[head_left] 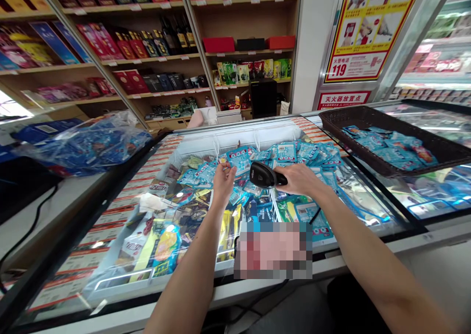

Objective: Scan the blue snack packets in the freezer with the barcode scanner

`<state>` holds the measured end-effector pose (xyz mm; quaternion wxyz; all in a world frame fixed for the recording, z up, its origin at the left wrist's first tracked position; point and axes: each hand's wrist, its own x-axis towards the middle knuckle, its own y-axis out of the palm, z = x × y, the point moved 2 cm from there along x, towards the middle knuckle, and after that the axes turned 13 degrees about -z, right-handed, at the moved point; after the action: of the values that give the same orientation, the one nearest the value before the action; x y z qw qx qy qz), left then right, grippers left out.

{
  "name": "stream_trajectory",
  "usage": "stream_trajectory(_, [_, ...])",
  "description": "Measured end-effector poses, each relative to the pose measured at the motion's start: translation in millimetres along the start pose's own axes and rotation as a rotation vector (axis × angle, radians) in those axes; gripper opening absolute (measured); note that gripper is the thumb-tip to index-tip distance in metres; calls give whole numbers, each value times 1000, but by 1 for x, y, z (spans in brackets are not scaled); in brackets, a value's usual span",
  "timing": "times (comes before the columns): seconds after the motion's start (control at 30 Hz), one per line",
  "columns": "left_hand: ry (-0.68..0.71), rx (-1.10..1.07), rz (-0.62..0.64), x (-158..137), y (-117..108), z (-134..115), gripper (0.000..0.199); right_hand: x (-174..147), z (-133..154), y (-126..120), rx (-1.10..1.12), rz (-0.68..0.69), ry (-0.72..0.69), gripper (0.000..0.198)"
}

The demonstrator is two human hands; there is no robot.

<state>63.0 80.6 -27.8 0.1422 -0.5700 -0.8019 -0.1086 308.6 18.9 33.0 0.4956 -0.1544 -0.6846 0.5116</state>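
Note:
My right hand [300,178] is wrapped round the handle of a black barcode scanner [263,175], whose head points left. Just left of it, the fingers of my left hand [224,181] are pinched at the edge of a blue snack packet [239,160]. Many similar blue packets [287,152] are heaped behind and to the right of both hands, over the chest freezer [191,140]. Below my hands, ice-cream wrappers in several colours show through the freezer's glass. Part of the near edge is hidden by a pixelated patch.
A dark brown basket [397,128] with more blue packets stands at the right. Clear plastic bags [99,140] of blue goods lie at the left. A black cable [33,221] runs along the left side. Shelves [162,59] of boxes and bottles line the back.

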Motion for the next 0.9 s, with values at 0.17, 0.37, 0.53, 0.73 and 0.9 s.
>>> stream_trajectory(0.17, [11, -2, 9, -1, 0, -1, 31, 0, 0, 0, 1, -1, 3, 28])
stream_trajectory(0.37, [9, 18, 19, -2, -1, -2, 31, 0, -1, 1, 6, 3, 4, 27])
stream_trajectory(0.53, [15, 30, -3, -2, -1, -2, 31, 0, -1, 0, -1, -3, 6, 27])
stream_trajectory(0.73, [46, 48, -137, 5, -13, -2, 36, 0, -4, 1, 0, -32, 15, 28])
stream_trajectory(0.9, [172, 317, -367, 5, -36, -5, 37, 0, -7, 2, 6, -32, 36, 27])
